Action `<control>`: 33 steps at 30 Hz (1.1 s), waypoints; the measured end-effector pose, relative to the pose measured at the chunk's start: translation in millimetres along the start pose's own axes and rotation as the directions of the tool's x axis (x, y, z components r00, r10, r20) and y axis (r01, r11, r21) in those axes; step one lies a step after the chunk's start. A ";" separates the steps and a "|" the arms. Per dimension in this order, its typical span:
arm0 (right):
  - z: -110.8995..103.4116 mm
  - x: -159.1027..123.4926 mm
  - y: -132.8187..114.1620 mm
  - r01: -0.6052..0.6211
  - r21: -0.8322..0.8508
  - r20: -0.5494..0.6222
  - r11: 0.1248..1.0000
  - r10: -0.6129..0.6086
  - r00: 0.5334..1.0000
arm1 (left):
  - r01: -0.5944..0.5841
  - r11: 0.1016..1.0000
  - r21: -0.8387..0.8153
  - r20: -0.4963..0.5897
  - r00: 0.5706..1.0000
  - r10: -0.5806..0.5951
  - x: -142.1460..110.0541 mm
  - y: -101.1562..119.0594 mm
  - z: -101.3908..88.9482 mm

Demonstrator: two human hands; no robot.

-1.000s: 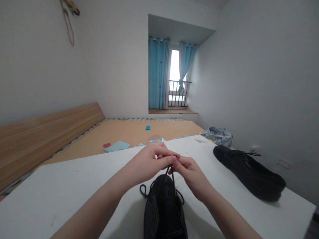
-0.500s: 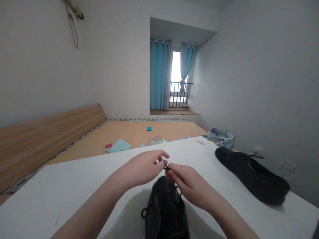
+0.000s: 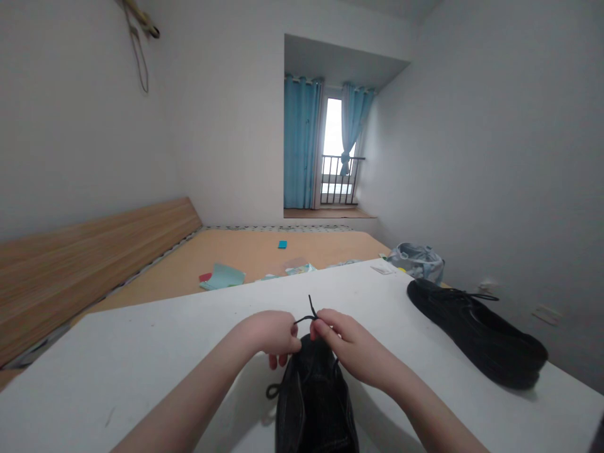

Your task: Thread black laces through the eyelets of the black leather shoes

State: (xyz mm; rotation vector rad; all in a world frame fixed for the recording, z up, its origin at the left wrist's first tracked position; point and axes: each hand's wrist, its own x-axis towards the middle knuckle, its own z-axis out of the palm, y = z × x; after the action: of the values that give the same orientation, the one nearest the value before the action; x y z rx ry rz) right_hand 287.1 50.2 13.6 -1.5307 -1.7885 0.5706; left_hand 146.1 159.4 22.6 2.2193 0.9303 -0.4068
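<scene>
A black shoe (image 3: pixel 316 402) rests on the white tabletop (image 3: pixel 189 340) right in front of me, its opening toward me. Above its toe, my right hand (image 3: pixel 344 343) pinches a thin black shoelace (image 3: pixel 304 318) between thumb and fingers. One end of the lace sticks up free from that pinch, while another stretch runs left to my left hand (image 3: pixel 276 336). My left fingers are curled closed on it, beside the toe. On the shoe's left side a small lace loop (image 3: pixel 272 391) stands out.
Another black shoe (image 3: pixel 476 333) with a tied lace lies at the right of the table. Beyond the far edge are a bag (image 3: pixel 418 261), a pale green sheet (image 3: pixel 224 277) and a small blue square (image 3: pixel 282 245) on a tan surface (image 3: pixel 250 251). A wall borders the right.
My left hand has moved down and left, drawing a length of lace out from my right hand. My right hand stays nearly in place, still pinching. The pale green sheet has shifted slightly.
</scene>
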 end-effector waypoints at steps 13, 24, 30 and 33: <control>-4.7 4.5 2.7 0.007 0.524 -0.028 0.852 0.009 1.000 | -0.537 0.409 -0.738 -0.506 0.841 0.190 2.3 7.1 -24.0; -60.9 -52.3 -40.1 -0.004 0.043 -0.192 0.999 0.013 0.981 | -0.379 0.910 -0.169 -0.318 0.895 0.313 -24.5 17.2 -15.8; -65.6 -82.4 -49.5 -0.088 -0.386 -0.039 0.918 0.080 0.996 | -0.395 0.905 0.157 -0.042 0.913 0.406 -37.9 26.6 -8.3; -71.4 -91.5 -56.7 -0.153 -0.157 0.065 0.976 0.165 0.984 | -0.370 0.911 0.180 0.001 0.927 0.376 -39.7 26.9 -7.3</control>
State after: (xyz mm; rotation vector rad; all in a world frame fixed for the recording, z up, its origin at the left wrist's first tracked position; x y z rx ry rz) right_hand 307.7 -58.2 80.6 -1.7898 -1.8138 0.5897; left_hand 138.1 130.8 60.9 2.5056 0.4784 -0.2805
